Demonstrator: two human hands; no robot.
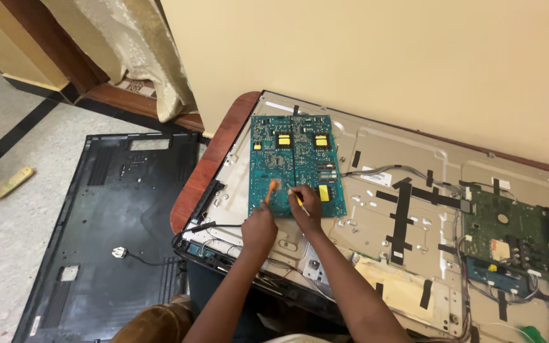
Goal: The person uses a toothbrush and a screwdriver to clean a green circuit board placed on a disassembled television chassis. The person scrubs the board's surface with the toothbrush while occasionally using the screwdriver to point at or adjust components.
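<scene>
A teal circuit board with yellow patches lies solder side up on the metal back of an opened flat television. My left hand holds a thin orange tool whose tip touches the board's near edge. My right hand grips a yellow-handled tool that also meets the board close by. Both hands sit side by side at the board's lower edge.
A green main board with wires sits at the television's right. Black tape strips cross the metal. The television rests on a brown table. A black plastic back cover lies on the floor at the left, beside a curtain.
</scene>
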